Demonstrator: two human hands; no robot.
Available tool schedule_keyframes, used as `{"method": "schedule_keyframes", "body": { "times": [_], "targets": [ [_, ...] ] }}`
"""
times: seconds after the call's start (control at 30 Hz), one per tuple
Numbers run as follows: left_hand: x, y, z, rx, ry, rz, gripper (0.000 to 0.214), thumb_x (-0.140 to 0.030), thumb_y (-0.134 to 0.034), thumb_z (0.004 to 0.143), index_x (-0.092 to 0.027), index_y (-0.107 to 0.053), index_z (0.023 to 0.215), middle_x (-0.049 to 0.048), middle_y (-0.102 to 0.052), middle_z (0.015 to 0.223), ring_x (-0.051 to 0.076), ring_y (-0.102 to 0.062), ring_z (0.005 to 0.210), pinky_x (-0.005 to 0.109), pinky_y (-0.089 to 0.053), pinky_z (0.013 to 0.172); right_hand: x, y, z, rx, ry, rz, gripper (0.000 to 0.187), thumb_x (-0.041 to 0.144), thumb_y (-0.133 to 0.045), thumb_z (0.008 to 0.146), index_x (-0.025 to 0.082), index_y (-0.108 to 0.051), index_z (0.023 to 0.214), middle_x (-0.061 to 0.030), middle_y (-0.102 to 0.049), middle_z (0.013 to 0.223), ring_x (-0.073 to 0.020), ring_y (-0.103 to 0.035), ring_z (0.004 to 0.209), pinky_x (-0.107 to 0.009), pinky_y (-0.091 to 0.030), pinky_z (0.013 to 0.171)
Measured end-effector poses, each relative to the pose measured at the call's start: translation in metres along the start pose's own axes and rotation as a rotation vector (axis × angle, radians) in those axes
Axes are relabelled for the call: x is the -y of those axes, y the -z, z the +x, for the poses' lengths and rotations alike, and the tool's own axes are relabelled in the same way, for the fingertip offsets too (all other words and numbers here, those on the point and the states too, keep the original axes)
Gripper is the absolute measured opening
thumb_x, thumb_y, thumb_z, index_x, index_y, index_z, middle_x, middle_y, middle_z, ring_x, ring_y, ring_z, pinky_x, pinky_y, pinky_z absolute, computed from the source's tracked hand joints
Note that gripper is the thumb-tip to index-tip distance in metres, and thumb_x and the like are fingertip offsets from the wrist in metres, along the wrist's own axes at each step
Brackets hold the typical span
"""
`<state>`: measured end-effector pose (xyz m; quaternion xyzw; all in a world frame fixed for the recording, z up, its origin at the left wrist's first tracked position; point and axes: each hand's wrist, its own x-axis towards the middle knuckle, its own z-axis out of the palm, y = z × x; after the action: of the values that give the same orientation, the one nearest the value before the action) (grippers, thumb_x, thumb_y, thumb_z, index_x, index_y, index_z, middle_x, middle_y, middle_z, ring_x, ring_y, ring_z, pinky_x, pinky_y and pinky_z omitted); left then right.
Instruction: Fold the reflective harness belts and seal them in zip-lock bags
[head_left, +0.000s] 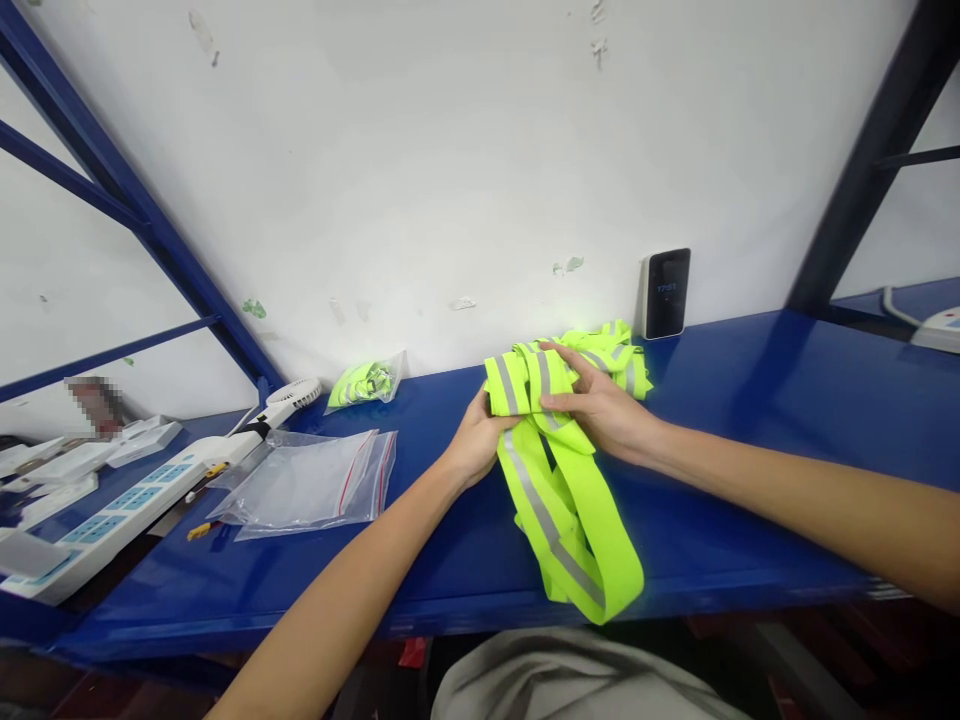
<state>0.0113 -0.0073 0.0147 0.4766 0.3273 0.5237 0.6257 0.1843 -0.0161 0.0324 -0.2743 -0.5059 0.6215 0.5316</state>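
Observation:
A neon-yellow reflective strap (555, 520) with grey stripes is partly folded between my hands, and its loose loops hang down toward the shelf's front edge. My left hand (480, 440) grips the folded part from the left, thumb along its lower edge. From the right, my right hand (600, 405) is closed on the same bundle, with thumb and forefinger on it. Behind my right hand lies a heap of more yellow reflective straps (619, 365) against the wall. Some of my left fingers are hidden behind the strap.
Clear zip bags (307, 485) lie left on the blue shelf (442, 540). Behind them sits a bagged yellow strap (365, 383). A small white fan (296, 392) and a white power strip (127, 510) are farther left. A clock-screen device (666, 293) leans on the wall.

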Motion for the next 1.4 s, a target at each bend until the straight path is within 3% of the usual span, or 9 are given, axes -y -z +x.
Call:
{"method": "schedule_keyframes", "body": {
  "times": [0.13,0.27,0.47,0.73,0.9,1.0,1.1,1.27,1.4],
  "targets": [
    [0.000,0.000,0.001,0.000,-0.031,0.021,0.061,-0.010,-0.077,0.060,-0.021,-0.056,0.116,0.0061,-0.070,0.107,0.027,-0.067,0.101,0.040,-0.052,0.088,-0.003,0.004,0.002,0.048,0.088,-0.058,0.073,0.019,-0.080,0.068,0.031,-0.050,0.133,-0.0032,-0.063,0.126,-0.0251,-0.058,0.119,-0.042,-0.051,0.100],
    [0.001,0.001,0.001,0.012,-0.050,0.039,0.062,-0.011,-0.075,0.061,-0.022,-0.054,0.119,0.0070,-0.069,0.111,0.026,-0.067,0.101,0.040,-0.052,0.088,-0.003,0.003,0.000,0.004,0.122,-0.138,0.074,0.023,-0.079,0.070,0.030,-0.048,0.137,-0.0047,-0.056,0.138,-0.0251,-0.051,0.128,-0.042,-0.049,0.103],
    [0.007,0.007,0.002,0.063,-0.115,0.132,0.062,-0.017,-0.079,0.066,-0.021,-0.051,0.122,0.0071,-0.068,0.111,0.024,-0.066,0.102,0.040,-0.051,0.090,-0.005,0.002,-0.003,-0.014,0.060,-0.205,0.086,0.026,-0.079,0.071,0.029,-0.036,0.145,-0.0074,-0.064,0.123,-0.0282,-0.062,0.113,-0.048,-0.051,0.098],
    [0.007,0.010,0.003,0.077,-0.131,0.229,0.046,-0.014,-0.076,0.066,-0.018,-0.057,0.108,0.0080,-0.066,0.117,0.024,-0.063,0.108,0.036,-0.050,0.090,-0.004,-0.002,-0.007,0.024,0.154,-0.325,0.066,0.028,-0.070,0.079,0.030,-0.038,0.136,-0.0057,-0.054,0.135,-0.0270,-0.050,0.128,-0.045,-0.046,0.104],
    [-0.002,0.008,0.000,0.117,-0.026,0.290,0.034,-0.014,-0.073,0.065,-0.015,-0.064,0.098,0.0059,-0.071,0.090,0.021,-0.067,0.081,0.033,-0.052,0.075,0.000,-0.005,-0.012,0.088,0.167,-0.349,0.058,0.030,-0.066,0.081,0.032,-0.037,0.130,-0.0041,-0.056,0.124,-0.0256,-0.056,0.115,-0.043,-0.049,0.099],
    [-0.005,0.008,-0.002,0.172,0.016,0.339,0.018,-0.016,-0.070,0.067,-0.014,-0.065,0.084,0.0021,-0.065,0.069,0.015,-0.059,0.058,0.029,-0.047,0.058,0.002,-0.006,-0.014,0.104,0.162,-0.351,0.057,0.031,-0.066,0.081,0.033,-0.037,0.129,-0.0039,-0.056,0.117,-0.0258,-0.059,0.108,-0.043,-0.052,0.092],
    [-0.005,0.008,-0.003,0.176,0.019,0.360,0.009,-0.014,-0.067,0.066,-0.015,-0.062,0.073,-0.0006,-0.058,0.061,0.010,-0.050,0.049,0.026,-0.041,0.051,0.004,-0.006,-0.015,0.101,0.155,-0.344,0.056,0.030,-0.067,0.078,0.033,-0.039,0.127,-0.0036,-0.056,0.116,-0.0262,-0.058,0.106,-0.043,-0.052,0.091],
    [0.000,0.003,-0.003,0.125,-0.022,0.294,0.017,-0.014,-0.066,0.064,-0.016,-0.062,0.080,-0.0001,-0.061,0.066,0.012,-0.053,0.053,0.027,-0.044,0.054,0.006,-0.006,-0.011,0.064,0.168,-0.359,0.057,0.029,-0.068,0.075,0.032,-0.040,0.125,-0.0030,-0.057,0.115,-0.0260,-0.058,0.106,-0.042,-0.050,0.093],
    [-0.001,-0.005,-0.007,0.109,0.005,0.149,0.037,-0.021,-0.077,0.062,-0.016,-0.064,0.096,0.0054,-0.070,0.085,0.019,-0.066,0.069,0.036,-0.053,0.070,0.005,-0.004,-0.010,0.037,0.247,-0.427,0.054,0.031,-0.066,0.079,0.031,-0.042,0.128,-0.0038,-0.051,0.128,-0.0261,-0.052,0.117,-0.041,-0.048,0.097]
  ]
}}
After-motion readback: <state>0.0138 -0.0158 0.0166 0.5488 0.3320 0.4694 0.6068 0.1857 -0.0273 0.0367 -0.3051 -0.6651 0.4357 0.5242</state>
